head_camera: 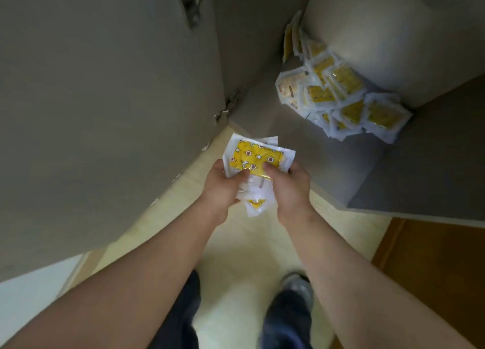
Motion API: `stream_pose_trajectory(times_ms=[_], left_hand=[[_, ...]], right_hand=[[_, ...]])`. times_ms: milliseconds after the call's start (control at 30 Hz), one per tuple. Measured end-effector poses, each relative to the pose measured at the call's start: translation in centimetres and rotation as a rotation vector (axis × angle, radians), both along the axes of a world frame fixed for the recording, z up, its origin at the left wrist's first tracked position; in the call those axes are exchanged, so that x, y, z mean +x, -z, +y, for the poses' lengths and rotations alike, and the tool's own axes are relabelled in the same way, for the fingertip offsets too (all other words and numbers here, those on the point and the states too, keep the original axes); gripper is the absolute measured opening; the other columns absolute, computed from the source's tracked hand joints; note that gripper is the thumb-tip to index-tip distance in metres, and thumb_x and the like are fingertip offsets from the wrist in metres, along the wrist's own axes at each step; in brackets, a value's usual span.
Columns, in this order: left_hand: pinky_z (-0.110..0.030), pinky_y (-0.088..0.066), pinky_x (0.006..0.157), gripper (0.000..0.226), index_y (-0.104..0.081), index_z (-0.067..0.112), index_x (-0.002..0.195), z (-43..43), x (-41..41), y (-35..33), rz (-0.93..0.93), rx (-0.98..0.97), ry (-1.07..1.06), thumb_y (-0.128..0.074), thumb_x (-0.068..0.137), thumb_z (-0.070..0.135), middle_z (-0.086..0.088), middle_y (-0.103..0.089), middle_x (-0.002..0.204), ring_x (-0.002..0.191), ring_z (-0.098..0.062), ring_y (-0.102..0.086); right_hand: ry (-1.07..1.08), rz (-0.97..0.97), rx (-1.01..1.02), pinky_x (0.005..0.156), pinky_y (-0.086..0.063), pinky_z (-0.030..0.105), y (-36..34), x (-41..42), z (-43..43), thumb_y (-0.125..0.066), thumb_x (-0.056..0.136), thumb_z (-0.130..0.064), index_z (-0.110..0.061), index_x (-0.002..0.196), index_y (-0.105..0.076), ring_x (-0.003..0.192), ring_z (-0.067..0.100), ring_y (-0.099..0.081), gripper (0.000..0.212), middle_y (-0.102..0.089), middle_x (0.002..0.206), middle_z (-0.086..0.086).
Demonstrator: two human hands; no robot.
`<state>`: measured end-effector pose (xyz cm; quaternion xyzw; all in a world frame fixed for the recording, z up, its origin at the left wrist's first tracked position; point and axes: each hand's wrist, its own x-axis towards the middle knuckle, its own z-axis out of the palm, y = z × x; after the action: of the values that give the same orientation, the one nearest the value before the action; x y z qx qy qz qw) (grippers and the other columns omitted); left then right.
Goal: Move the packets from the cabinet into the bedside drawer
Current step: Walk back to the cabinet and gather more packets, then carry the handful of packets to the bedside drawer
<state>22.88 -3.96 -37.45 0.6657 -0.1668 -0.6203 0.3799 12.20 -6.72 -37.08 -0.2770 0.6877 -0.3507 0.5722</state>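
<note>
Both hands hold a stack of yellow-and-white packets (256, 159) in front of the open cabinet, just outside its shelf edge. My left hand (223, 186) grips the stack's left side with the thumb on top. My right hand (287, 183) grips its right side, thumb pressed on the top packet. A pile of several more yellow packets (338, 94) lies on the grey cabinet shelf (301, 144), leaning against the inner right wall. The bedside drawer is not in view.
The grey cabinet door (105, 99) stands open on the left, with hinges along its inner edge. Below are a pale tiled floor (236, 256), a wooden floor strip (433, 270) at the right, and my legs and a shoe (296, 288).
</note>
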Motion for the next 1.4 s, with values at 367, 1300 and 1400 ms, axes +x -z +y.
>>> stream_pose_trajectory(times_ms=[367,1300,1400], left_hand=[[-0.033,-0.056,0.065,0.01,-0.06,0.01,0.094,8.6,-1.5,-25.9,-0.003,0.086,-0.147,-0.063,0.087,0.004,-0.008,-0.069,0.087,0.075,-0.026,-0.067],[-0.036,-0.052,0.073,0.043,-0.069,0.02,0.099,61.2,13.2,-73.5,-0.335,-0.426,-1.492,-0.033,0.099,0.045,-0.005,-0.074,0.095,0.083,-0.025,-0.069],[-0.042,-0.053,0.083,0.039,-0.065,0.013,0.112,69.9,13.1,-75.2,-0.358,-0.448,-1.631,-0.038,0.1,0.037,-0.01,-0.072,0.104,0.091,-0.029,-0.069]], right_hand=[[-0.039,-0.02,0.063,0.074,-0.053,0.03,-25.5,-1.4,8.6,-0.067,0.083,-0.007,-0.014,0.09,-0.066,0.078,0.015,-0.066,0.01,-0.071,0.089,0.001],[-1.254,-0.652,-0.005,0.056,-0.056,0.024,-72.8,23.2,51.5,-0.067,0.085,-0.008,-0.011,0.089,-0.065,0.064,0.012,-0.069,0.005,-0.072,0.072,-0.003],[-1.407,-0.707,0.028,0.057,-0.055,0.027,-74.7,25.2,60.3,-0.066,0.086,-0.009,-0.013,0.086,-0.065,0.065,0.014,-0.068,0.004,-0.072,0.076,-0.001]])
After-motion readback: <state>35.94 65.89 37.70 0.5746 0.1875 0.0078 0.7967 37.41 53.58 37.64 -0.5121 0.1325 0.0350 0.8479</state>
